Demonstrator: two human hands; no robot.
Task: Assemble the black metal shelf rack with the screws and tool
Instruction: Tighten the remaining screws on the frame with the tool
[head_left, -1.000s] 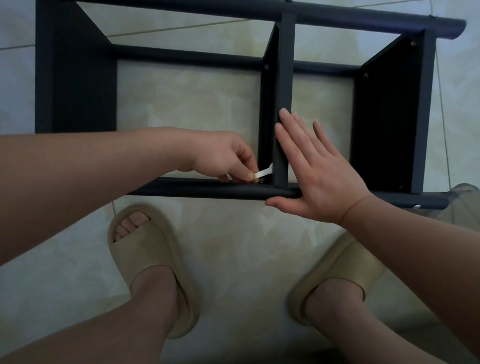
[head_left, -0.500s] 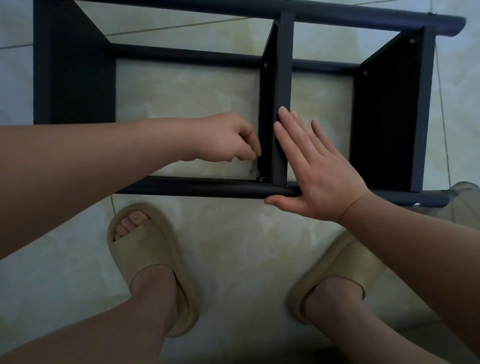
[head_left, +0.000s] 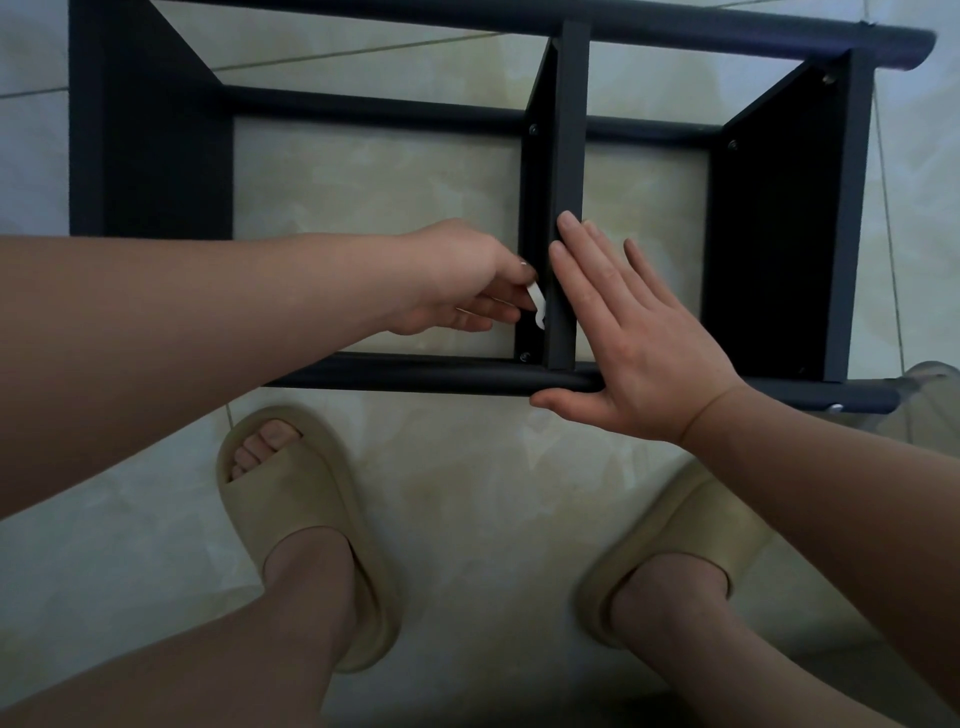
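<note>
The black metal shelf rack (head_left: 426, 375) lies on its side on the tiled floor, its tubes running left to right. My left hand (head_left: 457, 283) pinches a small white tool (head_left: 538, 307) just left of the middle shelf panel (head_left: 565, 156), a little above a screw (head_left: 524, 356) at the panel's lower corner. My right hand (head_left: 631, 338) lies flat, fingers straight, pressing against the right face of that panel and the near tube.
My two feet in beige slippers (head_left: 306, 525) (head_left: 685, 551) stand on the floor just in front of the rack. Another shelf panel (head_left: 779, 223) stands at the right and one (head_left: 150, 135) at the left. Pale floor tiles surround everything.
My left hand lifted off the lower screw, rose, then turned so the white tool shows again, pointing down beside the middle panel. My right hand stayed put.
</note>
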